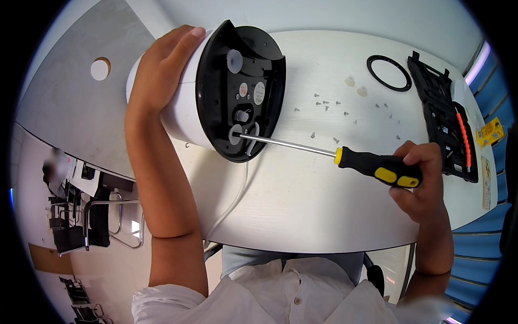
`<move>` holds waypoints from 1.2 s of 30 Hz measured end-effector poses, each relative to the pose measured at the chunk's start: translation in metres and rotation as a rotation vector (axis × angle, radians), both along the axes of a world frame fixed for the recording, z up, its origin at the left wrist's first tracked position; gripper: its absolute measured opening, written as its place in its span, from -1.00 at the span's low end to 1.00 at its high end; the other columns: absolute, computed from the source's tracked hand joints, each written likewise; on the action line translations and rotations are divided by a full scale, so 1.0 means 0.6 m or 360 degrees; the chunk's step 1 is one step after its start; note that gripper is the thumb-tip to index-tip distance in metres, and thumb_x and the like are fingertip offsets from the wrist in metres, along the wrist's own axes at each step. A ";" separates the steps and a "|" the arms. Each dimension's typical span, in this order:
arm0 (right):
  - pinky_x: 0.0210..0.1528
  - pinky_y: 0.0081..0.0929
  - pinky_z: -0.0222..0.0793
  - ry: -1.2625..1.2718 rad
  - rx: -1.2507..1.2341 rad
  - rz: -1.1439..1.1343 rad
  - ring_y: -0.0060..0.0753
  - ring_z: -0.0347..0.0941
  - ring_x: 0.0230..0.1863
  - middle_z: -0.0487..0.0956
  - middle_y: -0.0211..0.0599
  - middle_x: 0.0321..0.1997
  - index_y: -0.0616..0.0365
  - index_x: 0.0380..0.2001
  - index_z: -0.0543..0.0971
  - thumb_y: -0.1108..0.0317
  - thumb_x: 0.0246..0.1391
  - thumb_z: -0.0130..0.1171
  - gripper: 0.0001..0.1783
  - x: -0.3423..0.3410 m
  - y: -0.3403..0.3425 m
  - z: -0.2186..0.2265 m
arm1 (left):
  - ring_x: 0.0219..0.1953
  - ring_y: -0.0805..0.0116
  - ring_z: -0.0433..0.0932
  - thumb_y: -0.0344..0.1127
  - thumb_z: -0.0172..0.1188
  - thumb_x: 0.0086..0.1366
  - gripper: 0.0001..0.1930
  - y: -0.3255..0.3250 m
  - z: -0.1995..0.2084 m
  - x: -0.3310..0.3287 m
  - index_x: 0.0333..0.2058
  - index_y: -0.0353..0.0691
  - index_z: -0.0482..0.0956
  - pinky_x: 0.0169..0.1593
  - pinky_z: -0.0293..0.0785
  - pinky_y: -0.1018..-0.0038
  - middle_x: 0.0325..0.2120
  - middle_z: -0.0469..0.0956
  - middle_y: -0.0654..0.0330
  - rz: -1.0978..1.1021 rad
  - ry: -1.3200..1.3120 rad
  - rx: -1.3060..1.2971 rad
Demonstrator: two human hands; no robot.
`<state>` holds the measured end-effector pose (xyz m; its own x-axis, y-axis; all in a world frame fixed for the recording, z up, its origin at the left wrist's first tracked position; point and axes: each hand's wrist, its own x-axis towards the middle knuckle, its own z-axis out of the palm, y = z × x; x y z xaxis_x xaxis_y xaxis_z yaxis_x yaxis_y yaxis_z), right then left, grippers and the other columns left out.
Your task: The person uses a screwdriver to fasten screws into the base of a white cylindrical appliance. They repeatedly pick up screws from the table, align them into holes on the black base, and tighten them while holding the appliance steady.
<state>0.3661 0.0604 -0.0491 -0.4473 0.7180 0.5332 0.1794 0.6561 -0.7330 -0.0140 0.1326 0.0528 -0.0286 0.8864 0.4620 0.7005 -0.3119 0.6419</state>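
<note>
Under the outstretched fingers of the left hand (pixel 162 70) lies a white appliance (pixel 185 116), its black underside (pixel 218 81) facing right. Well to their right, the right hand (pixel 423 178) curls its fingers round the handle of 1 screwdriver (pixel 353 159), its tip left of them at a pale round foot (pixel 233 138). Beyond these fingers are scattered screws (pixel 346 113), 1 black ring (pixel 369 63) and 1 tool case (pixel 431 102).

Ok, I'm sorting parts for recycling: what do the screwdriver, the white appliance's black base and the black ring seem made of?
Screwdriver: shaft probably polished steel, from its silvery shine; handle likely matte plastic or rubber, black with yellow inserts. Base: probably smooth plastic, from its moulded recesses. Ring: plastic or rubber perhaps; its even black leaves that open.
</note>
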 end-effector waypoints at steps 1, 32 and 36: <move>-0.33 -0.60 0.33 0.0041 -0.0062 -0.0058 -0.44 0.37 -0.40 0.35 -0.18 -0.37 0.22 -0.10 0.30 0.34 -0.18 0.37 -0.41 0.004 -0.002 -0.003 | -0.40 0.39 0.45 0.09 -0.02 0.19 -0.56 0.000 0.001 0.002 -0.33 -0.19 0.58 -0.20 0.32 0.51 -0.48 0.55 0.18 -0.0001 -0.0006 0.0005; -0.27 -0.43 0.49 0.0009 0.0614 0.0015 -0.30 0.38 -0.23 0.31 -0.08 -0.20 -0.05 -0.15 0.17 0.63 -0.36 0.27 -0.31 -0.028 -0.003 0.014 | -0.42 0.36 0.46 0.11 -0.03 0.17 -0.54 -0.001 0.001 0.004 -0.32 -0.19 0.58 -0.21 0.33 0.50 -0.47 0.56 0.15 0.0039 0.0046 0.0023; -0.36 -0.49 0.43 0.0018 0.0773 -0.0042 -0.30 0.40 -0.31 0.39 -0.04 -0.23 0.00 -0.13 0.22 0.38 -0.13 0.32 -0.45 -0.023 -0.004 0.019 | -0.42 0.36 0.46 0.12 -0.03 0.18 -0.54 -0.003 0.000 0.006 -0.32 -0.19 0.58 -0.21 0.33 0.50 -0.48 0.56 0.14 0.0044 0.0046 0.0040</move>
<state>0.3523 0.0582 -0.0377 -0.4244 0.3957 0.8144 0.1944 0.9183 -0.3449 -0.0107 0.1310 0.0530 -0.0389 0.8736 0.4851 0.7273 -0.3081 0.6133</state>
